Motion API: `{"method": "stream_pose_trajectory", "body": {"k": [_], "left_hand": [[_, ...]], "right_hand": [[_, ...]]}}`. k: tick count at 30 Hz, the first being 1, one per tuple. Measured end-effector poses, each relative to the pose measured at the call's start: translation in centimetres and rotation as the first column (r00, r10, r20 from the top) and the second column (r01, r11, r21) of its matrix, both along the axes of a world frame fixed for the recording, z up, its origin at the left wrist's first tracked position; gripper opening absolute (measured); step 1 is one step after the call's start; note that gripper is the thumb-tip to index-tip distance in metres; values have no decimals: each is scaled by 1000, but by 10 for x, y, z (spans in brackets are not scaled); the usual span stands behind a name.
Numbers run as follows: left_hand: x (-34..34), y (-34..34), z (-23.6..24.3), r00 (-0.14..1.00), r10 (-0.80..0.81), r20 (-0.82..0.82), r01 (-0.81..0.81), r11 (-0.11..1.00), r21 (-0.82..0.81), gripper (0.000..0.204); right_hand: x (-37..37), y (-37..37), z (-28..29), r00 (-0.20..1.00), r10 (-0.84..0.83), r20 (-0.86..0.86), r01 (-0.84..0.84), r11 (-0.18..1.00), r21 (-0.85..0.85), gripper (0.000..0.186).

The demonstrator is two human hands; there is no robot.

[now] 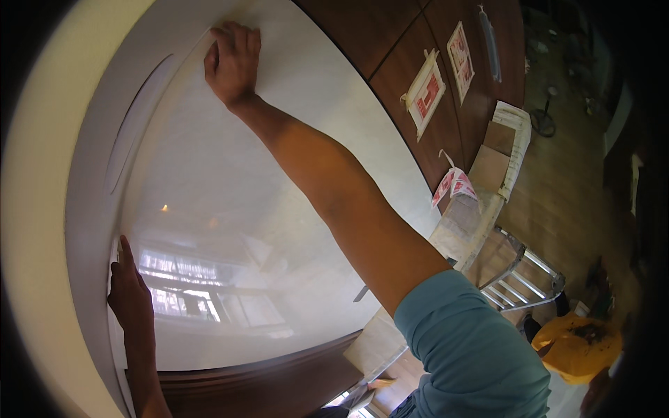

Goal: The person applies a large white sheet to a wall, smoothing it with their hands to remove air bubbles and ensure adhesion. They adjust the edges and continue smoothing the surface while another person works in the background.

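My right hand (233, 66) bent its fingers near the upper left edge of a glossy white panel (244, 202), while my left hand (132, 289) lay lower down along the same edge. The right was narrow, its fingers drawn together and curled; I could not tell whether anything was tucked under them. The left had one finger stretched up along the edge and the others folded, and whether it gripped something I could not tell either.

The panel filled the middle of the view, between a grey border (90, 209) on the left and brown boards (382, 42) on the upper right, with dark trim (265, 390) along its lower side. Bright windows were mirrored in its lower part. My right arm, in a teal sleeve (467, 341), crossed in front of it.

A long, narrow slot (138, 115) ran along the border, beside a cream wall (31, 209); its inside could not be made out. Two red-and-white sheets (426, 99) were fixed to the boards, and a crumpled sheet (460, 184) hung near a ledge (489, 167) covered in brown and pale pieces. Beyond stood a metal ladder (523, 282) on a wooden floor (564, 188). Near it was a yellow shape (568, 359) with dark patches, too blurred to tell whether it was a container.
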State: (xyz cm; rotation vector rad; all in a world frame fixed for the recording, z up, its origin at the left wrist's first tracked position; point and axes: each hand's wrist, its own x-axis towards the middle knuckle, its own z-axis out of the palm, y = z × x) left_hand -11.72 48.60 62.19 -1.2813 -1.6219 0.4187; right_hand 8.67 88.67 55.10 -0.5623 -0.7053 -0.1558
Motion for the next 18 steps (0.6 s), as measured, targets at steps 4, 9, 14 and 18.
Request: {"method": "stream_pose_trajectory", "body": {"k": [4, 9, 14, 18], "left_hand": [[-4, -1, 2, 999, -34, -34, 34, 999, -28, 71], [-7, 2, 4, 999, -26, -39, 25, 999, -45, 73], [-2, 1, 3, 999, 41, -22, -42, 998, -49, 72], [7, -7, 1, 999, 19, 34, -18, 999, -46, 69]], "right_hand": [[2, 0, 1, 1000, -8, -5, 8, 1000, 7, 39], [3, -1, -1, 1000, -7, 9, 7, 1000, 2, 44], [1, 1, -2, 997, 75, -30, -74, 997, 16, 49], [3, 3, -2, 985, 167, -37, -166, 986, 26, 51]]}}
